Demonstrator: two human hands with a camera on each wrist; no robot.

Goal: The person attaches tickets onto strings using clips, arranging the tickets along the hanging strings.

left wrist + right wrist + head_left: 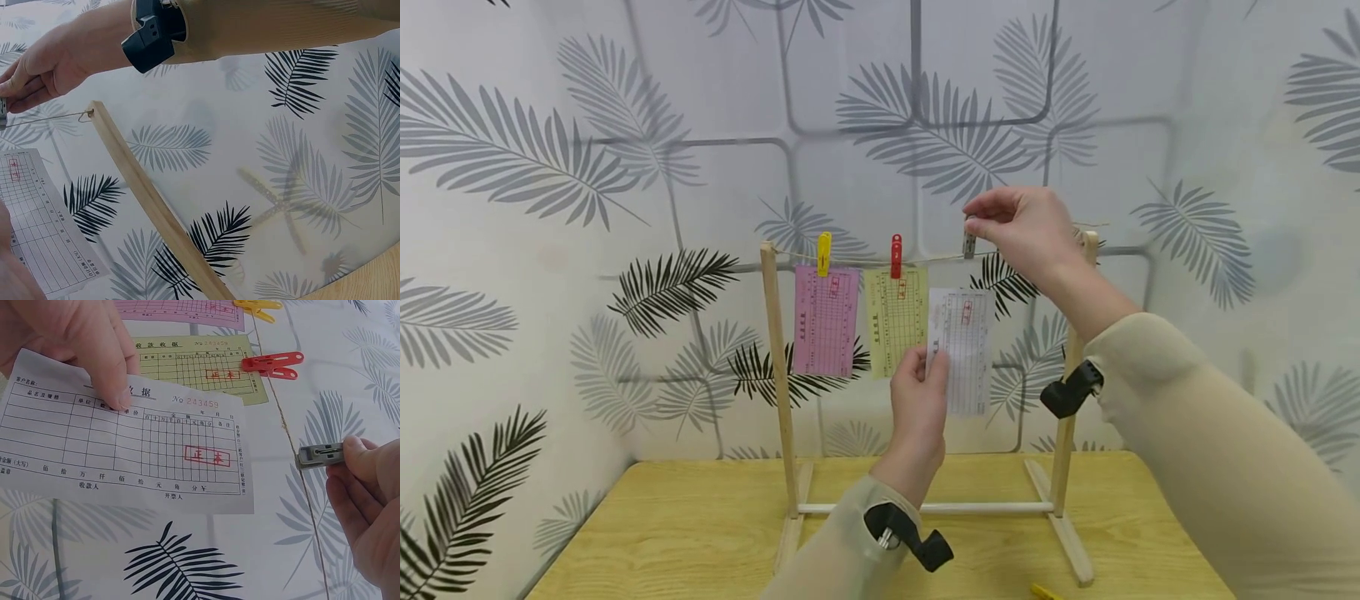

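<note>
Fingers of the right hand (1026, 229) pinch an upright grey clothespin (969, 243); left hand (919, 398) pinches an upright white slip (962, 350).

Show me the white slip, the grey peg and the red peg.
white slip (156, 456), right wrist view, middle of the sheet
grey peg (320, 455), right wrist view, its body
red peg (896, 255), head view, its middle

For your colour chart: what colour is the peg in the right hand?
Grey peg, clearest in the right wrist view.
</note>
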